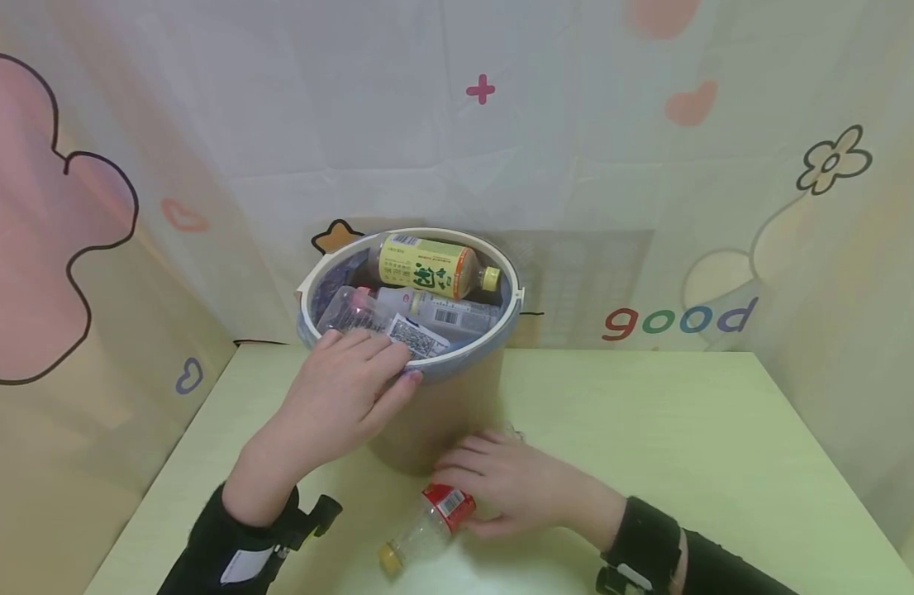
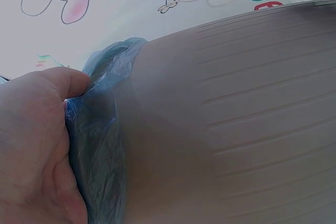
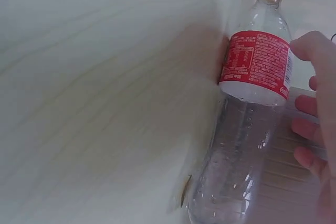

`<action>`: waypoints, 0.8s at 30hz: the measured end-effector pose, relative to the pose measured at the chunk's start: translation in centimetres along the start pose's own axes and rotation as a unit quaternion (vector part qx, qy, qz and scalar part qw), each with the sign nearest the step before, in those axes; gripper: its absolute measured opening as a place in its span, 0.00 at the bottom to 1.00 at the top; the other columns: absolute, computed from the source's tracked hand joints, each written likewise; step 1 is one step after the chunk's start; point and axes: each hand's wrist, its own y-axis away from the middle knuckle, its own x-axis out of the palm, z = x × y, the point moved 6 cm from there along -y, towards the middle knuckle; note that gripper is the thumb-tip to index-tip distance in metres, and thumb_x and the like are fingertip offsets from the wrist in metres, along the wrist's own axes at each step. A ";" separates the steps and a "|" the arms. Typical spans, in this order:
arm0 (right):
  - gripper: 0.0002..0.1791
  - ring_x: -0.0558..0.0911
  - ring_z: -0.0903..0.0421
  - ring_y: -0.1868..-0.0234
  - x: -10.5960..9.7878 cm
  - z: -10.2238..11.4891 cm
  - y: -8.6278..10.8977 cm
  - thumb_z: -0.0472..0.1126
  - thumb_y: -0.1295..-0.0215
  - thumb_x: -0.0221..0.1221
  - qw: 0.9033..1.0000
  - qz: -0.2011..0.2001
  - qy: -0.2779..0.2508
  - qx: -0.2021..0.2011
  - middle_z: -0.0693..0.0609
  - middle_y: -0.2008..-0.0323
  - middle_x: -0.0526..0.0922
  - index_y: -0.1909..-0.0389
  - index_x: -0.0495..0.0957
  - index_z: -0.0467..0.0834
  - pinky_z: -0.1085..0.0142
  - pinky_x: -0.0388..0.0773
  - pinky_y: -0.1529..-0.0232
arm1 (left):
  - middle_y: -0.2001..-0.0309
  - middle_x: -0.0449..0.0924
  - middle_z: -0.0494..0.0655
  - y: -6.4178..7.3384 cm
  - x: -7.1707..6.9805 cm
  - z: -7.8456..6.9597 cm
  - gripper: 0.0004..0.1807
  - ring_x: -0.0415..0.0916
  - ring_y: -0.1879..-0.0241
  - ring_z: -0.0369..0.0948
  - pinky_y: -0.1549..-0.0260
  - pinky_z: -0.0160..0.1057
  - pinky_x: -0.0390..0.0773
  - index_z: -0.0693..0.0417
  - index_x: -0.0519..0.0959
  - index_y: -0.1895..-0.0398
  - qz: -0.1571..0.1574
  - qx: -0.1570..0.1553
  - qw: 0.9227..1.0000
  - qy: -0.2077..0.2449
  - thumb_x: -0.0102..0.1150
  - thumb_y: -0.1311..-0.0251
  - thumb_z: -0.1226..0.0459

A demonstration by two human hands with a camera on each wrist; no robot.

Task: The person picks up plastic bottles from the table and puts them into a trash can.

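Note:
A beige trash bin [image 1: 457,405] with a blue bag liner [image 2: 100,145] stands on the table. My left hand [image 1: 345,388] grips its near rim, with the thumb on the outside of the liner and the fingers over the edge. In front of the bin, a clear plastic bottle [image 3: 236,150] with a red label [image 3: 254,61] and yellow cap [image 1: 390,559] lies on its side. My right hand [image 1: 505,479] is over the bottle's lower half, hiding much of it in the head view. Its fingers are spread and lightly bent right beside the label.
Inside the bin lie a bottle with a yellow label [image 1: 420,264], a pale bottle with a barcode [image 1: 449,310] and a clear bottle [image 1: 345,310]. A printed curtain [image 1: 576,165] hangs behind the pale green table [image 1: 665,438].

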 end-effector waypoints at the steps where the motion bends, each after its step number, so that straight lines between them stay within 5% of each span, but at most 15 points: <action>1: 0.33 0.71 0.56 0.41 0.1 0.0 0.0 0.61 0.40 0.60 1.000 0.002 -0.001 0.001 0.56 0.42 0.75 0.37 0.71 0.49 0.58 0.63 0.38 | 0.74 0.64 0.34 0.0 0.0 0.0 0.13 0.69 0.63 0.40 0.65 0.42 0.61 0.42 0.67 0.72 -0.001 0.000 1.000 0.000 0.45 0.31 0.50; 24: 0.33 0.71 0.56 0.42 2.0 -0.2 -0.1 0.63 0.39 0.59 1.000 0.021 -0.010 0.004 0.57 0.43 0.75 0.37 0.70 0.50 0.59 0.63 0.37 | 0.74 0.63 0.35 0.0 -0.1 -0.2 0.13 0.69 0.64 0.40 0.66 0.42 0.60 0.42 0.66 0.73 -0.006 0.000 1.000 -0.003 0.45 0.31 0.50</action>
